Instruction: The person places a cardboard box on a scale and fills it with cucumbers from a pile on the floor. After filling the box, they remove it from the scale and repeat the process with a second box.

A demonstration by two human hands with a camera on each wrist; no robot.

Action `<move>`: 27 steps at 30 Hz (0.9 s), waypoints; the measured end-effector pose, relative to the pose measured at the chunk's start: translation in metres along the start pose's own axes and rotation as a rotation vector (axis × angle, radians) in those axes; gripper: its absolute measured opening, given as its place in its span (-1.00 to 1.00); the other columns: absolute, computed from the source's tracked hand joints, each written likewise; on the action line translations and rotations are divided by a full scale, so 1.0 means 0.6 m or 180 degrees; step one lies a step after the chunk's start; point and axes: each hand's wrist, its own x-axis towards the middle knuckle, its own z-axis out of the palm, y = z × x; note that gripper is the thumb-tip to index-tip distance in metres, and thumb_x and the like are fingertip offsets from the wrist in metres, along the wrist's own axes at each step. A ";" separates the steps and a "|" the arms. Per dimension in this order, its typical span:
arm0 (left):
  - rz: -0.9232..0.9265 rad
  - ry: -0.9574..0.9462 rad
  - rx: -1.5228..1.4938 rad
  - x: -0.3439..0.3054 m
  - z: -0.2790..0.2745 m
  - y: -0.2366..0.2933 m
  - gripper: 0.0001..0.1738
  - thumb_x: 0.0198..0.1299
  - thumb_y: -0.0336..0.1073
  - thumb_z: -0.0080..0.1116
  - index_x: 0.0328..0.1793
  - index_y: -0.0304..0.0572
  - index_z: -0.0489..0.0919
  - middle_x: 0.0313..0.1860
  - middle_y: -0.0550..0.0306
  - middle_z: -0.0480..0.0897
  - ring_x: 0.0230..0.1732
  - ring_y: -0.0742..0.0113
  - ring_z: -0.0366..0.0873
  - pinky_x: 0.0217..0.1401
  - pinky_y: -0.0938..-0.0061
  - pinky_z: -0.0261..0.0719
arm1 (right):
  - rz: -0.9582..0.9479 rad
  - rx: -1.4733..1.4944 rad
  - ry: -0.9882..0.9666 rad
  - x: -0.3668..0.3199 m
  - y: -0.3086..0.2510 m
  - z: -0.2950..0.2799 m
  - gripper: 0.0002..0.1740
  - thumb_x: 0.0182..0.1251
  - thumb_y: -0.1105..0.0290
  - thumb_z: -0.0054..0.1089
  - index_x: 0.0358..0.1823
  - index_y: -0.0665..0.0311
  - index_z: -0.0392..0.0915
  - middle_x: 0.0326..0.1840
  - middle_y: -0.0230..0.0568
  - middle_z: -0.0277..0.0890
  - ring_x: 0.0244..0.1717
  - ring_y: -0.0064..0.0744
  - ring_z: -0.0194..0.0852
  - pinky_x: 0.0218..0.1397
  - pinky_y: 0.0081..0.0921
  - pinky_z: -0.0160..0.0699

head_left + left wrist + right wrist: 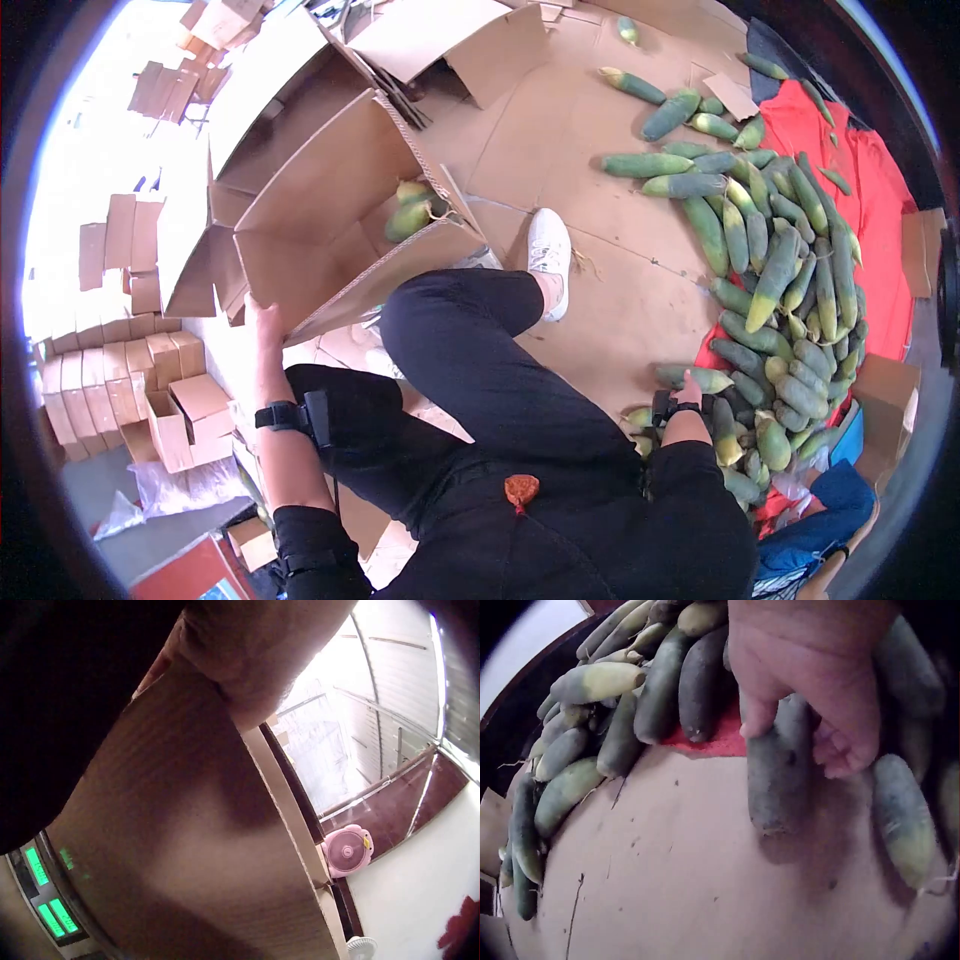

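My left hand (265, 325) grips the near corner edge of an open cardboard box (310, 195). A few green radishes (408, 220) lie in the box's far corner. The left wrist view shows the hand (247, 656) over the rim of a brown cardboard panel (180, 825). On the right, my right hand (687, 392) holds a green radish at the near side of a large pile (780, 265). Closer up, the thumb and curled fingers of that hand (810, 682) straddle this dark green radish (778, 787), its blunt end just above the cardboard.
Flattened cardboard (590, 260) covers the floor, with red cloth (880, 190) under the pile. My shoe (549, 255) stands between box and pile. Stacked cartons (100, 385) are at left. Green-lit digital displays (56, 915) and a pink fan (349, 850) appear in the left wrist view.
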 end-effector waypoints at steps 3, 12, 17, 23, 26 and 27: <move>0.0463 0.0186 0.0364 0.024 0.018 -0.032 -0.55 -0.05 -0.41 0.01 0.05 -0.33 0.34 -0.12 -0.26 0.52 -0.06 -0.12 0.48 -0.02 0.23 0.41 | 0.0167 0.0147 0.0124 -0.025 0.003 0.059 -0.45 0.16 0.23 0.17 0.14 0.21 0.21 0.02 -0.11 0.35 0.00 -0.07 0.32 -0.09 0.02 0.32; 0.0198 -0.0066 0.0064 -0.015 -0.014 0.030 -0.62 -0.04 -0.48 -0.02 -0.02 -0.35 0.34 -0.12 -0.30 0.51 -0.04 -0.16 0.47 0.00 0.22 0.41 | -0.1962 -0.0850 -0.1827 -0.202 -0.094 0.225 -0.47 0.05 0.49 0.20 0.09 0.42 0.27 -0.04 -0.17 0.40 -0.02 -0.34 0.35 0.08 -0.42 0.30; 0.0266 -0.0164 -0.0019 -0.015 -0.020 0.032 -0.58 -0.05 -0.50 -0.06 0.03 -0.38 0.32 -0.11 -0.33 0.50 -0.02 -0.17 0.45 0.02 0.19 0.40 | -0.3381 -0.1038 -0.2703 -0.430 -0.194 0.338 -0.41 -0.01 0.51 0.21 0.11 0.42 0.25 0.03 -0.14 0.35 0.09 -0.34 0.30 0.18 -0.43 0.23; 0.0190 -0.0144 -0.0051 -0.011 -0.013 0.029 -0.59 -0.04 -0.47 -0.04 0.02 -0.37 0.34 -0.10 -0.31 0.50 -0.01 -0.14 0.46 0.03 0.22 0.40 | -0.4528 -0.1324 -0.3689 -0.658 -0.209 0.466 -0.39 -0.13 0.43 0.28 0.04 0.38 0.32 -0.06 -0.03 0.42 0.06 -0.24 0.35 0.13 -0.40 0.31; 0.0302 -0.0129 -0.0131 -0.002 -0.008 0.015 -0.59 -0.05 -0.45 0.00 0.01 -0.35 0.35 -0.10 -0.29 0.51 0.00 -0.12 0.46 0.03 0.23 0.40 | -0.5424 -0.1616 -0.3845 -0.739 -0.170 0.526 -0.51 -0.19 0.42 0.27 -0.12 0.34 0.41 -0.15 0.01 0.46 -0.02 -0.09 0.39 0.04 -0.27 0.38; 0.0322 -0.0055 -0.0174 0.005 0.002 0.006 -0.59 -0.06 -0.45 0.02 0.00 -0.33 0.37 -0.11 -0.27 0.52 -0.02 -0.13 0.47 0.02 0.22 0.41 | -0.5824 -0.1756 -0.3647 -0.758 -0.152 0.540 -0.55 -0.18 0.41 0.25 -0.14 0.32 0.43 -0.14 -0.04 0.47 -0.02 -0.11 0.39 0.01 -0.25 0.38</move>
